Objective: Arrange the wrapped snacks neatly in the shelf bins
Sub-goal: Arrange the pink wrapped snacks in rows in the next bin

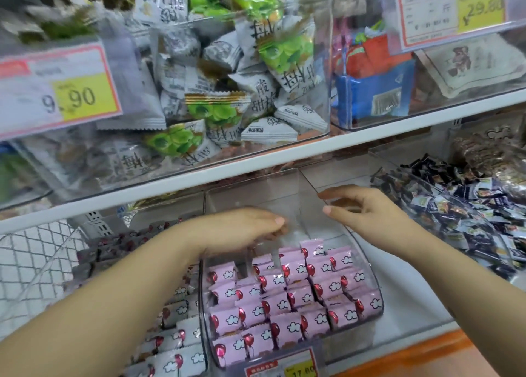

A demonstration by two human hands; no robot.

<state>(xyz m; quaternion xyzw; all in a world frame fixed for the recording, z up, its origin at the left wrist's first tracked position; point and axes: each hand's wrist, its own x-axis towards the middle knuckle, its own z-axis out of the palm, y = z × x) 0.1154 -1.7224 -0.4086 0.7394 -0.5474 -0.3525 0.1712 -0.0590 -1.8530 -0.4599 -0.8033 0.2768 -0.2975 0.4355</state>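
Note:
Pink wrapped snacks (pixel 287 299) with a red balloon print stand in neat rows in the front half of a clear bin (pixel 256 190) on the lower shelf. The rear half of the bin is bare. My left hand (pixel 244 225) reaches into the bin from the left above the pink rows, palm down, fingers nearly straight, holding nothing. My right hand (pixel 361 208) hovers at the rim of the bin's right wall with loosely curved fingers, thumb and forefinger pointing left. I see nothing in it.
White snacks (pixel 182 345) with the same balloon print fill the bin to the left. Dark wrapped snacks (pixel 466 214) fill the bin at right. Above, a white shelf edge (pixel 313 146) carries bins of green and white packets (pixel 227 92). A wire mesh panel (pixel 34 251) is at far left.

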